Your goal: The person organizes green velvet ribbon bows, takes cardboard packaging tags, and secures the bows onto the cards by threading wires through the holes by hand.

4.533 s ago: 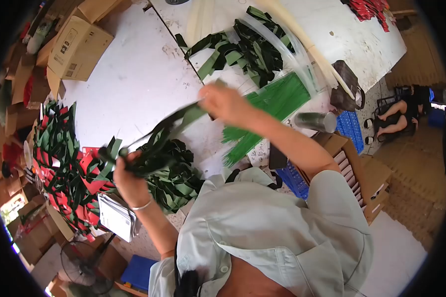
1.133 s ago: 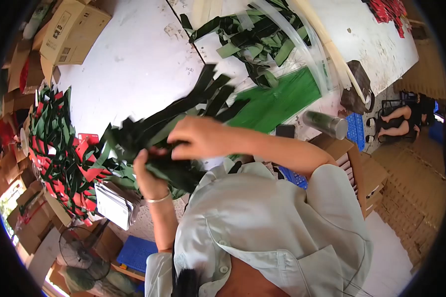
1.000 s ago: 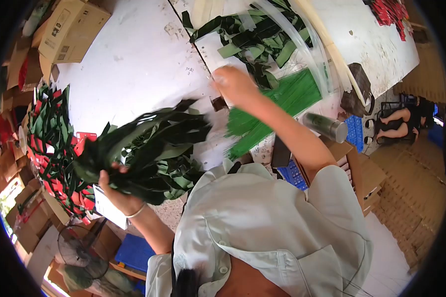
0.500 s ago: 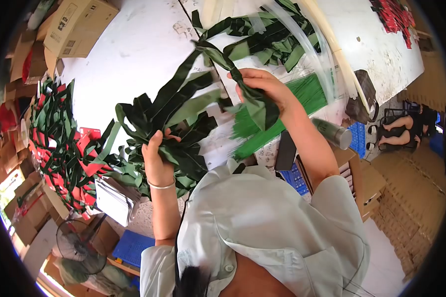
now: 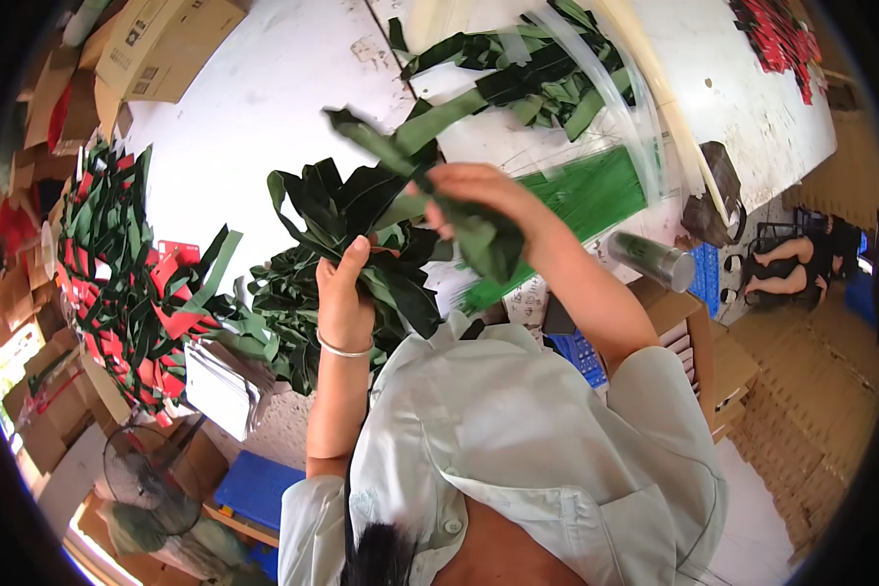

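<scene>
My left hand (image 5: 347, 293), with a bracelet at its wrist, is closed round a fanned bunch of dark green fabric strips (image 5: 337, 200). To its right, my right hand (image 5: 474, 200) grips more green strips (image 5: 488, 244), slightly blurred, with ends reaching up and to the left. The two bunches nearly meet between my hands; whether they touch is unclear. Below and left of my left hand lies a pile of green strips (image 5: 288, 317). Another heap of green strips (image 5: 557, 98) rests at the far side of the table.
Red and green pieces (image 5: 127, 283) are heaped at the left, beside stacked white cards (image 5: 222, 391). Thin green sticks (image 5: 596, 195), a metal cup (image 5: 654, 259) and a brown bag (image 5: 715, 195) are at the right. Cardboard box (image 5: 161, 49) at upper left; a seated person (image 5: 791, 259) at far right.
Over the last half second my left hand has moved right with its bunch. My right hand has come down and left towards it, still holding strips. Earlier, one second ago, it appeared without strips.
</scene>
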### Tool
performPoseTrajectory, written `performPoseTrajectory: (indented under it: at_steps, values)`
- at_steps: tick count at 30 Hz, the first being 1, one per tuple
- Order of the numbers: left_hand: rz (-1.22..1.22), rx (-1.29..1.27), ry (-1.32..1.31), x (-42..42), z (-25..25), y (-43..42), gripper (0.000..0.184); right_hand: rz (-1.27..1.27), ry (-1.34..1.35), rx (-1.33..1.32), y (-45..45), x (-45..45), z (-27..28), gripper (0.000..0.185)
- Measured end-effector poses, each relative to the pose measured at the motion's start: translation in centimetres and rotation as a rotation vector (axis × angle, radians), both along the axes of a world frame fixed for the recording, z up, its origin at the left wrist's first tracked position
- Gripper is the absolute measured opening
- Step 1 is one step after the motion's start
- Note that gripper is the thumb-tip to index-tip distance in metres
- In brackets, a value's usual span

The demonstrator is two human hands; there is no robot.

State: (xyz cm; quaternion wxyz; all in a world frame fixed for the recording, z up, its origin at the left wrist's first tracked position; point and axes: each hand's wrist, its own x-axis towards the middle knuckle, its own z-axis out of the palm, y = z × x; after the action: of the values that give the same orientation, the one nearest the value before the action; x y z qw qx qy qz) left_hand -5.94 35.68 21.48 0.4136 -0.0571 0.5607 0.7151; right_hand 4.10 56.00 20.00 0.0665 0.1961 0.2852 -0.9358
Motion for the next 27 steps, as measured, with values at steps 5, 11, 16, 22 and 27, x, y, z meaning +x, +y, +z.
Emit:
performPoseTrajectory:
  at_steps: [5, 11, 16, 22, 27]
  values:
    - [-0.069, -0.105, 0.115, 2.1, 0.0, 2.0, 0.038, 0.289, 0.101, 1.460, -6.9, -1.1, -2.7, 0.014]
    - [0.021, -0.214, 0.014, 0.7, -2.5, 2.2, 0.028, 0.389, 0.258, 1.535, -4.0, -2.0, -4.3, 0.015]
    - [0.104, -0.238, -0.035, -0.8, -2.1, 1.4, 0.025, 0.113, -0.361, 1.806, 12.3, -2.5, -9.0, 0.017]
    - [0.130, -0.260, -0.016, -2.8, -2.7, -0.1, 0.028, -0.226, -0.980, 2.231, 24.0, 7.5, -14.4, 0.019]
    - [0.099, -0.298, -0.037, -3.4, -3.2, 1.5, 0.026, 0.070, -0.936, 2.160, 25.0, 9.3, -13.9, 0.028]
